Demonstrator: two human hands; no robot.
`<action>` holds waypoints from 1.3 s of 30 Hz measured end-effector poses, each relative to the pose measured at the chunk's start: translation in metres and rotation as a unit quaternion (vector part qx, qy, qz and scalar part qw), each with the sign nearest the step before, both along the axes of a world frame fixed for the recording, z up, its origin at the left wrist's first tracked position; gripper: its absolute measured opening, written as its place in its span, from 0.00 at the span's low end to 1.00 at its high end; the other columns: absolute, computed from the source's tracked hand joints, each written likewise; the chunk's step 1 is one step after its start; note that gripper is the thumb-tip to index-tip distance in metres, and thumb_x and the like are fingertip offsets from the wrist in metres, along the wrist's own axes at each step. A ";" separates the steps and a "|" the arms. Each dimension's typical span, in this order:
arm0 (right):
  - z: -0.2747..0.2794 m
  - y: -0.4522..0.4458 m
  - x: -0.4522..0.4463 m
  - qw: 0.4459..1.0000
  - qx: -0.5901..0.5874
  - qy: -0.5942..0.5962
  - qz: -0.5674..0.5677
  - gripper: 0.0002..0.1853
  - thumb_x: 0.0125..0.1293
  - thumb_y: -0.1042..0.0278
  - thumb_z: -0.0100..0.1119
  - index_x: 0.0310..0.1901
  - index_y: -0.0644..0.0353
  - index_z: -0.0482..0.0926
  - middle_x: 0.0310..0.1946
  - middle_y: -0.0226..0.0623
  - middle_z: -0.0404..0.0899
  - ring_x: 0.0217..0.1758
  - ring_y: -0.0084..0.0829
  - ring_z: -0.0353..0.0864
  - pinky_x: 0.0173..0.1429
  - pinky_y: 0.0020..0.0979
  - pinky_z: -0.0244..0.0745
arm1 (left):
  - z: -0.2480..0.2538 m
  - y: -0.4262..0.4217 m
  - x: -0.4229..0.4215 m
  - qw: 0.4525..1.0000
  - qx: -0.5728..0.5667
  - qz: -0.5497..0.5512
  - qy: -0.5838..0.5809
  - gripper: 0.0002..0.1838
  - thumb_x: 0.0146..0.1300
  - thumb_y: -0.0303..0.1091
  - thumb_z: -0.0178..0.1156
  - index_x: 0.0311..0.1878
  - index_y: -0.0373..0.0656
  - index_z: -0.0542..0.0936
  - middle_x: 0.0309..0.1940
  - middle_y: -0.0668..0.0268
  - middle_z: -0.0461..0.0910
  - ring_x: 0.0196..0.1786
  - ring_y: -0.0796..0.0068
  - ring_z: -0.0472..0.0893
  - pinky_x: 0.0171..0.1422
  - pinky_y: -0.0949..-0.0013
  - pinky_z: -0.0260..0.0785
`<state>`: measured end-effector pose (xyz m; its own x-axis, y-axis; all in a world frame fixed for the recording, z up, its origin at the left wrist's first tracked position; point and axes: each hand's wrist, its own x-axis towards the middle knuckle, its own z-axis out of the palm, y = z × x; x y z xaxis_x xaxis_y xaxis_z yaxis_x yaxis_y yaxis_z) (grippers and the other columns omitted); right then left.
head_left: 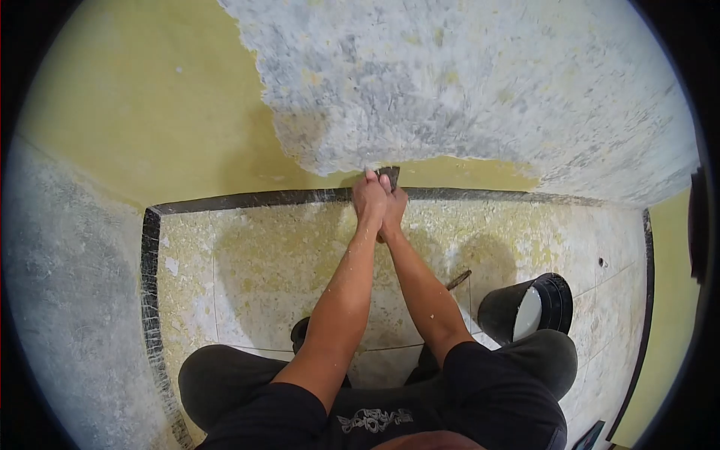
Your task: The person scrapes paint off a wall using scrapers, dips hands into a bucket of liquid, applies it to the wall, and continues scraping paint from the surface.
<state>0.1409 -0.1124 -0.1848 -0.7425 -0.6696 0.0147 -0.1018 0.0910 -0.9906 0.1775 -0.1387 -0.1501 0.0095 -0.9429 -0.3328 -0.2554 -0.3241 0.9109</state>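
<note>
Both of my hands are together on one scraper (389,176), whose dark flat blade lies against the low part of the wall. My left hand (369,199) is closed, with its fingers toward the blade. Pressed against it on the right, my right hand (394,206) is closed round the tool too; the handle is mostly hidden, with a bit of it below the hands. Yellow paint (450,171) remains in a low strip beside the blade, and above it the wall (435,97) is bare, patchy white and grey.
A black bucket (507,313) with something whitish inside stands near my right knee. A brown stick-like object (458,280) lies left of it. Paint flakes cover the tiled floor (262,262). Dark skirting (247,200) runs along the wall's foot. A grey wall (67,277) is at the left.
</note>
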 end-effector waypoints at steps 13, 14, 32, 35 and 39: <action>0.004 0.009 -0.007 0.995 -0.040 -0.090 -0.015 0.23 0.67 0.54 0.55 0.26 0.70 0.75 0.17 0.34 0.73 0.23 0.24 0.63 0.27 0.32 0.63 | 0.007 0.008 -0.007 0.999 0.002 -0.040 0.001 0.22 0.70 0.44 0.44 0.40 0.32 0.79 0.38 0.47 0.80 0.41 0.53 0.79 0.44 0.57 0.68; 0.009 0.010 -0.007 0.995 -0.039 -0.091 -0.011 0.23 0.67 0.54 0.55 0.26 0.70 0.75 0.17 0.34 0.73 0.23 0.24 0.63 0.27 0.32 0.63 | 0.019 0.009 -0.006 0.999 0.021 -0.040 0.016 0.21 0.69 0.43 0.45 0.41 0.33 0.79 0.39 0.47 0.80 0.42 0.54 0.79 0.45 0.58 0.68; 0.017 0.007 -0.012 0.998 -0.035 -0.055 -0.003 0.21 0.66 0.57 0.56 0.26 0.71 0.75 0.18 0.36 0.73 0.23 0.24 0.64 0.29 0.33 0.66 | 0.009 0.001 -0.004 0.994 -0.042 -0.019 0.100 0.22 0.69 0.42 0.47 0.34 0.29 0.77 0.27 0.54 0.78 0.31 0.65 0.74 0.39 0.61 0.66; 0.013 -0.007 -0.011 0.993 -0.116 -0.023 0.024 0.20 0.67 0.56 0.56 0.27 0.67 0.76 0.19 0.31 0.73 0.25 0.22 0.66 0.30 0.30 0.67 | 0.020 0.007 0.004 0.986 -0.050 0.005 0.157 0.24 0.69 0.45 0.47 0.31 0.29 0.76 0.25 0.53 0.77 0.29 0.66 0.72 0.38 0.61 0.66; 0.007 -0.007 0.004 0.991 -0.129 -0.036 0.022 0.20 0.67 0.55 0.56 0.28 0.67 0.76 0.20 0.32 0.74 0.25 0.22 0.66 0.30 0.30 0.67 | -0.002 -0.001 0.008 0.982 -0.069 0.045 0.171 0.24 0.70 0.45 0.48 0.31 0.29 0.76 0.25 0.55 0.77 0.30 0.68 0.72 0.39 0.62 0.66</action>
